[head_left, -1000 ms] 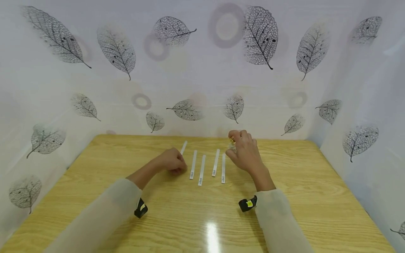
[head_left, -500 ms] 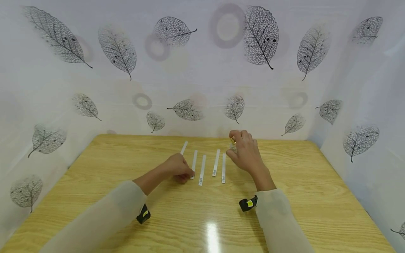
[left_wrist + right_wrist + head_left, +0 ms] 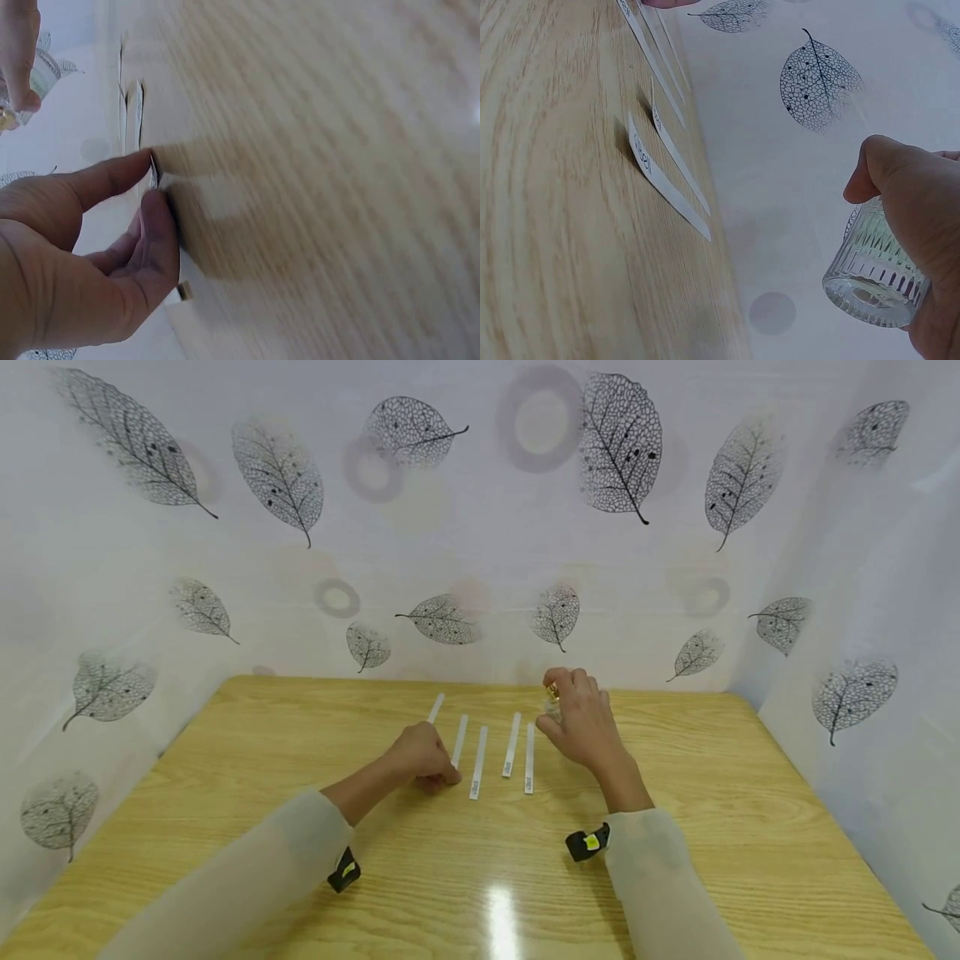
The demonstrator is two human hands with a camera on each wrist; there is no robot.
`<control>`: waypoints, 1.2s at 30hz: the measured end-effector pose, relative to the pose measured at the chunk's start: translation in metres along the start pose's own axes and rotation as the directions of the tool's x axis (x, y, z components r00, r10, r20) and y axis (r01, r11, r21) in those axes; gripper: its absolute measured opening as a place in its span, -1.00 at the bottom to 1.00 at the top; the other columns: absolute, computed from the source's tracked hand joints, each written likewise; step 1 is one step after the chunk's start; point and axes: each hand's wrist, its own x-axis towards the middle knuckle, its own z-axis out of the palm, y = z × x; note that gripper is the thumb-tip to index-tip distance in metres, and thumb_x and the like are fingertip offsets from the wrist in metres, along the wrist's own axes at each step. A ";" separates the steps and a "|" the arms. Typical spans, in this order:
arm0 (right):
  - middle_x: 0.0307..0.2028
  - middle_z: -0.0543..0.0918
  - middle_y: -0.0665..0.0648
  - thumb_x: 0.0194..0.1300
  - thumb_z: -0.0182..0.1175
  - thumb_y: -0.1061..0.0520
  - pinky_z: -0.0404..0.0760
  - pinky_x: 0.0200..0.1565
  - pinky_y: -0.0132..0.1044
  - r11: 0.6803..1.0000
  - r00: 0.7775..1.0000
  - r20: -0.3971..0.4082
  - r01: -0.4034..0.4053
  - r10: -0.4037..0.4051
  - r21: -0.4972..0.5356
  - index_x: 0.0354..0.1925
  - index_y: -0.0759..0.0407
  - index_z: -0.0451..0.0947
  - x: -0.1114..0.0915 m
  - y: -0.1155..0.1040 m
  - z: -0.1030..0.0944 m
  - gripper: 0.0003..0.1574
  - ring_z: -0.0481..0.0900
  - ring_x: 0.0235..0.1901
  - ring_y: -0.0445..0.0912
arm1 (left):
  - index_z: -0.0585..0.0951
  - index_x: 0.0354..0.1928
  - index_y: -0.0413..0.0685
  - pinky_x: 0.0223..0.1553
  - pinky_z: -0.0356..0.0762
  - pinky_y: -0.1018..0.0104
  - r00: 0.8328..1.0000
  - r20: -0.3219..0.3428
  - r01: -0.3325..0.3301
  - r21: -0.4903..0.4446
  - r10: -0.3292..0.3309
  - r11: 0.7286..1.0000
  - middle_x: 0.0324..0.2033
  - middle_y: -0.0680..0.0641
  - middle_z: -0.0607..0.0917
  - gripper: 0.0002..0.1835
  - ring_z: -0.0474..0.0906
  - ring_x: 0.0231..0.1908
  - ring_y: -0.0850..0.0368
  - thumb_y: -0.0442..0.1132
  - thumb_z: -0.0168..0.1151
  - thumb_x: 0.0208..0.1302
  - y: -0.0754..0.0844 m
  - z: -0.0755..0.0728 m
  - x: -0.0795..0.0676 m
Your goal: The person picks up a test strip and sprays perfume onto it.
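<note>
My left hand (image 3: 422,752) pinches the near end of a white paper strip (image 3: 460,739), a scent test strip by its look. The left wrist view has thumb and finger meeting at the tip of that strip (image 3: 154,172). My right hand (image 3: 581,718) grips a small perfume bottle (image 3: 552,704) of ribbed clear glass with a gold top, above the table. Seen from the right wrist, the bottle (image 3: 874,262) tilts with its thick base toward the camera. Beyond the left hand lies another paper strip (image 3: 436,708), partly hidden by that hand.
Between the hands, three more printed strips lie on the wooden table (image 3: 420,877): one nearest the left hand (image 3: 477,764), a middle one (image 3: 512,745) and a right one (image 3: 529,760). A leaf-patterned sheet (image 3: 480,552) stands behind the table and at both sides.
My left hand has moved right from beside the leftmost strip to the near end of the second strip and taken hold of it. The right hand with the bottle has stayed in place.
</note>
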 end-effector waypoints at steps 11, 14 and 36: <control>-0.14 0.44 0.22 0.20 0.24 0.13 0.29 -0.23 -0.01 1.000 1.000 -0.002 -0.005 0.005 0.000 0.14 0.08 0.30 0.001 0.002 -0.001 -0.44 0.34 -0.23 0.13 | 0.72 -0.31 -0.26 -0.39 0.69 0.31 0.995 -0.095 -0.034 -0.097 0.025 0.995 -0.37 -0.11 0.72 -0.70 0.69 -0.43 0.08 -0.40 0.65 -0.11 -0.003 0.000 -0.006; -0.13 0.44 0.21 0.20 0.25 0.13 0.30 -0.23 -0.01 1.000 1.000 -0.005 0.000 0.000 -0.001 0.14 0.07 0.29 0.002 0.001 -0.001 -0.44 0.35 -0.22 0.13 | 0.71 -0.25 -0.30 -0.40 0.70 0.31 0.995 -0.099 -0.025 -0.133 0.012 0.991 -0.33 -0.14 0.72 -0.65 0.71 -0.43 0.07 -0.41 0.66 -0.12 -0.006 0.000 -0.006; -0.17 0.40 0.24 0.22 0.17 0.16 0.19 -0.29 -0.08 0.999 0.998 -0.051 0.039 -0.038 0.009 0.20 0.04 0.20 0.000 0.001 0.000 -0.39 0.29 -0.26 0.13 | 0.75 -0.31 -0.30 -0.45 0.67 0.35 0.999 -0.036 0.012 -0.234 -0.021 0.972 -0.46 -0.12 0.74 -0.84 0.67 -0.51 0.12 -0.46 0.45 -0.01 -0.006 0.002 -0.007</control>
